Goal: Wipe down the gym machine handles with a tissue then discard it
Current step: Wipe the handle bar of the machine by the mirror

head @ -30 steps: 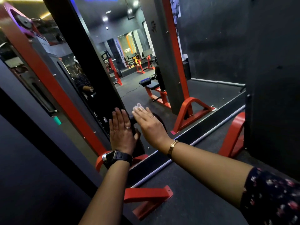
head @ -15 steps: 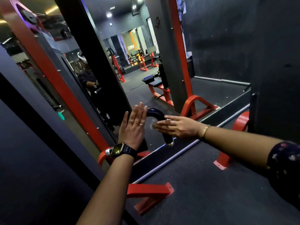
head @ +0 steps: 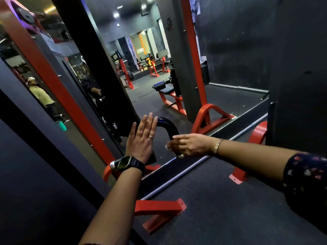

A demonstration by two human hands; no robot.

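A curved black machine handle (head: 168, 127) arcs from behind my left hand down to a metal end cap near my right hand. My right hand (head: 189, 145) wraps around the lower part of the handle, holding a white tissue (head: 167, 146) against it; only a small bit of tissue shows at the fingertips. My left hand (head: 141, 140) is flat with straight fingers, palm pressed against the black pad beside the handle's top. It wears rings and a black watch.
A red and black machine frame (head: 58, 89) rises at left. A wall mirror (head: 159, 76) ahead reflects benches and the room. Red floor brackets (head: 159, 209) lie below my arms, and another red foot (head: 238, 175) sits at right on the dark rubber floor.
My right hand has slid from the top of the handle down its curve to the lower end with the tissue. My left hand has stayed flat in place.
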